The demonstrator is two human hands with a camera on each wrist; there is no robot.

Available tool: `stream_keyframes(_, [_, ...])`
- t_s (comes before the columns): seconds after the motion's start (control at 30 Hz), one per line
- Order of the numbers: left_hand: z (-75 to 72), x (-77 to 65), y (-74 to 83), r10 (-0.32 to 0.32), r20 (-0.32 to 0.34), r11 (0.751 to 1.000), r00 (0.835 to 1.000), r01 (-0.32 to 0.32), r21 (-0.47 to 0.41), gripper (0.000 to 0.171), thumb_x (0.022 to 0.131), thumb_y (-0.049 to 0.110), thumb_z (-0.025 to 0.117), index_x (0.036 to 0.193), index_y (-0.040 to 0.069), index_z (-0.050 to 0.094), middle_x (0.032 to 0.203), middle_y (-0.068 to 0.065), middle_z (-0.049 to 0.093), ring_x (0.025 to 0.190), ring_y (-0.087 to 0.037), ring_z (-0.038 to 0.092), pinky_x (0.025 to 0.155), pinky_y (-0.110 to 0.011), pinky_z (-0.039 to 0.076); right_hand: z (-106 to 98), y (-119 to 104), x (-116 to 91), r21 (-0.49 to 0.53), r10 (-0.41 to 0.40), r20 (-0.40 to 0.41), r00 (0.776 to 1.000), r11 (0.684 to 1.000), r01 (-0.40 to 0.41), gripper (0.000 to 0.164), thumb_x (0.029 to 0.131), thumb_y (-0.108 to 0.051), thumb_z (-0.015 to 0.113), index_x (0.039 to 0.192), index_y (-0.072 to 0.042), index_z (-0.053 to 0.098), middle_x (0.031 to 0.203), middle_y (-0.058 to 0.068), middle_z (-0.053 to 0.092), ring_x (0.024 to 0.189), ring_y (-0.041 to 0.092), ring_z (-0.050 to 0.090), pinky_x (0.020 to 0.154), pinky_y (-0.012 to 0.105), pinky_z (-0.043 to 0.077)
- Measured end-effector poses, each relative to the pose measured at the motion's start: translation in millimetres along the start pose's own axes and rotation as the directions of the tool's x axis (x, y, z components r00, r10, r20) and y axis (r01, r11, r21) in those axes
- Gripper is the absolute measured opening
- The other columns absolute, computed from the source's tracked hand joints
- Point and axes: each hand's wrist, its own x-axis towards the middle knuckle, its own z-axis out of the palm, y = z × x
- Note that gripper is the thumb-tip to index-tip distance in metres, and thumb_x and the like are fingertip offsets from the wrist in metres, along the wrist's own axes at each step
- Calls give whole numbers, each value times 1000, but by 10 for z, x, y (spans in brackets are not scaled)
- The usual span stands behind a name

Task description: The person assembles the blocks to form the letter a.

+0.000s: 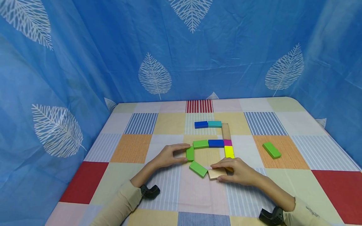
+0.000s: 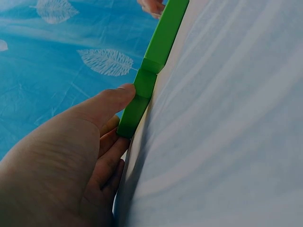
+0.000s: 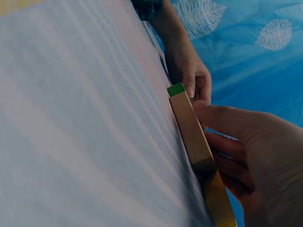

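Observation:
My left hand (image 1: 166, 156) pinches an upright-lying green block (image 1: 190, 153) at the left of a loop of blocks, its thumb at the block's near end in the left wrist view. A second green block (image 1: 198, 169) lies slanted just below it. At the loop's near side, my right hand (image 1: 237, 171) holds a plain wooden block (image 1: 216, 173) between thumb and fingers. Beside that, an orange-yellow block (image 3: 218, 201) shows in the right wrist view, mostly hidden under the hand in the head view. A yellow block (image 1: 229, 152) stands above the right hand.
Further up the loop run a magenta block (image 1: 227, 142), a blue block (image 1: 216, 143) and a green block (image 1: 200, 144). Behind, a wooden block (image 1: 226, 131) meets a teal block (image 1: 215, 124) and another blue block (image 1: 201, 125). A loose green block (image 1: 271, 150) lies right on the patchwork cloth (image 1: 282, 188).

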Motion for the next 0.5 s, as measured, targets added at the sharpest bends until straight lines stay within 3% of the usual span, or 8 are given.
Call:
stream_keyframes(0.1, [7, -4, -6, -4, 2, 1000, 1000, 4, -3, 54, 80, 30, 73, 129, 14, 56, 131, 0, 53, 124, -13, 43, 103, -30, 34, -56, -11, -10, -63, 34, -41, 999, 997, -37, 38, 81, -23, 72, 116, -9, 65, 111, -3, 65, 98, 13, 60, 78, 29, 52])
stream_keyframes(0.23, [15, -6, -13, -9, 3, 1000, 1000, 9, -11, 54, 80, 30, 73, 129, 15, 56, 131, 1, 53, 124, -12, 43, 103, -30, 34, -210, -6, -54, -192, 96, -180, 979, 973, -131, 39, 77, -16, 75, 115, -10, 66, 111, -2, 65, 101, 19, 61, 81, 39, 51])
stream_keyframes(0.3, [18, -6, -17, -7, 0, 1000, 1000, 7, -13, 54, 80, 31, 73, 129, 15, 56, 131, 2, 53, 124, -12, 43, 103, -30, 34, -309, 10, -95, -248, 124, -269, 955, 949, -193, 42, 75, -12, 76, 115, -11, 66, 110, 0, 66, 100, 22, 61, 80, 40, 51])
stream_keyframes(0.4, [19, -8, -18, -5, -3, 1000, 1000, 5, -9, 54, 79, 31, 73, 129, 15, 56, 130, 2, 53, 124, -12, 43, 102, -30, 35, -457, 52, -195, -302, 158, -392, 906, 909, -289, 48, 73, -9, 78, 119, -10, 63, 112, 4, 65, 102, 27, 60, 85, 32, 49])
stream_keyframes(0.5, [15, -14, -16, -7, -2, 1000, 1000, 7, 0, 54, 79, 31, 73, 129, 16, 56, 130, 2, 53, 124, -12, 43, 102, -30, 35, -587, 119, -329, -327, 154, -496, 855, 879, -348, 55, 69, -6, 79, 122, -8, 61, 114, 11, 63, 105, 29, 58, 85, 14, 44])
